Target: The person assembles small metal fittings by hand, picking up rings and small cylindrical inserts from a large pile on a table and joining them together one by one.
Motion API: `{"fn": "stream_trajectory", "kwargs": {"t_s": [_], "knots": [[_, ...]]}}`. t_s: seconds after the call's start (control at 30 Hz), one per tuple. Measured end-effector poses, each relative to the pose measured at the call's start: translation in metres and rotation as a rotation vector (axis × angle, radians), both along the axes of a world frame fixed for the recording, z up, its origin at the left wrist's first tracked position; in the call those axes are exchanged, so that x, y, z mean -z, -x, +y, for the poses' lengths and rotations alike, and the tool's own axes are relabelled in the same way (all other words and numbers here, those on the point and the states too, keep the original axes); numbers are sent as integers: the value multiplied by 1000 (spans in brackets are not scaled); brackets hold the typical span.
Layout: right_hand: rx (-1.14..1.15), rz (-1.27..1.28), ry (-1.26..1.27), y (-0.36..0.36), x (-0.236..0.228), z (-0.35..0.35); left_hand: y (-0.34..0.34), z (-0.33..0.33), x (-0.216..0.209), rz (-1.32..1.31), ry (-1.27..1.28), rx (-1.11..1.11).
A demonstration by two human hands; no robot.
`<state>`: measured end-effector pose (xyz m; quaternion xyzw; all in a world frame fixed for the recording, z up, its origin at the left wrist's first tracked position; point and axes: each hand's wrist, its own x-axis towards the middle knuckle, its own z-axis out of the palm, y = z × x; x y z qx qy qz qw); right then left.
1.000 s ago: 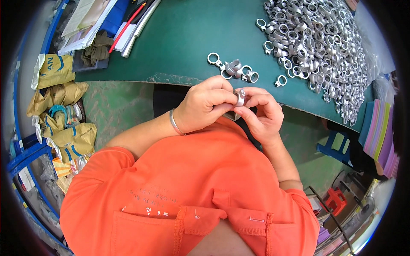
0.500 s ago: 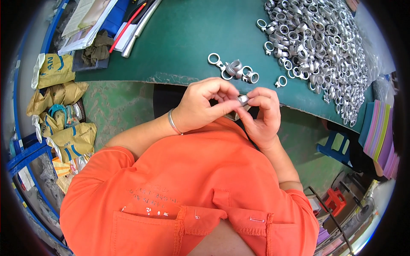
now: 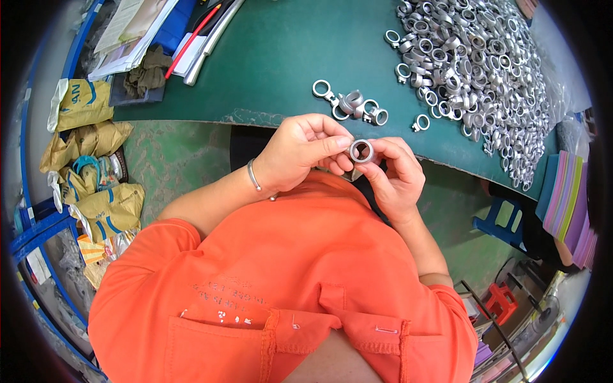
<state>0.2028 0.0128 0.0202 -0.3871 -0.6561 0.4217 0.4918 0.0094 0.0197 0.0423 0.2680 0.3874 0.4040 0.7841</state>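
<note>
Packages in yellow wrapping (image 3: 83, 108) sit against a blue rack (image 3: 39, 230) at the far left. Next come loose papers (image 3: 131, 35) and a red pencil (image 3: 191, 43) at the left end of the green table (image 3: 281, 57). A metal bracelet (image 3: 253, 173) circles the person's left wrist. From where I stand, the left hand (image 3: 300, 152) is curled, thumb and fingertips meeting at the left edge of a small silver ring (image 3: 361, 161); whether they grip it I cannot tell. A little cluster of similar rings (image 3: 351, 101) lies on the table just beyond. The right hand (image 3: 397, 177) pinches the silver ring between thumb and fingers, its round opening turned upward, near the table's front edge. Farther right, one loose ring (image 3: 421, 126) lies near a big heap of silver rings (image 3: 472, 70). Beyond are a blue stool (image 3: 495, 225) and stacked coloured sheets (image 3: 565, 204).
</note>
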Motion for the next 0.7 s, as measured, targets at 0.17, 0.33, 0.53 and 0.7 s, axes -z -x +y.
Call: {"fn": "stream_trajectory", "kwargs": {"t_s": [0.17, 0.33, 0.53, 0.7], "knots": [[-45, -14, -39, -5, -2, 0, -1, -3, -2, 68, -65, 13], [-64, -36, -133, -7, 1, 1, -3, -5, 5, 215, -613, -97], [137, -401, -207, -18, 5, 14, 8, -4, 9, 694, -994, 76], [247, -556, -276, -11, 10, 37, 2, -12, 19, 708, -689, 210]]}}
